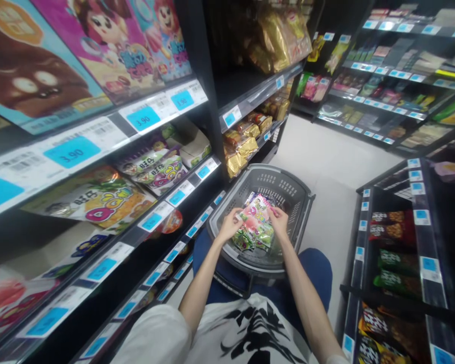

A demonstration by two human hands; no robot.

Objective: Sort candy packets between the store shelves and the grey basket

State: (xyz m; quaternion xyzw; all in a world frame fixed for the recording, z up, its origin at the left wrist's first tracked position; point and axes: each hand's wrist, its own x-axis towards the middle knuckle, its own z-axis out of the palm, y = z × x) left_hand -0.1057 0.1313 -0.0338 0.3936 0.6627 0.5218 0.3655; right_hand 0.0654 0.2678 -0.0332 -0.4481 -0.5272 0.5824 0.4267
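Observation:
Both of my hands hold a pink and white candy bag [256,216] by its two sides, over the grey shopping basket [288,189]. My left hand [232,224] pinches its left edge, and my right hand [278,220] pinches the right edge. Beneath it, green packets [243,240] and a dark packet lie in the basket, partly covered by the held bag. The basket stands close in front of my body, between my knees.
At the left, a shelf [151,217] with blue price tags holds candy bags [116,199]. Gold packages [246,146] sit on the shelf ahead. A low rack [430,263] with snack bags stands at the right. Pale floor [305,146] runs toward the far shelves.

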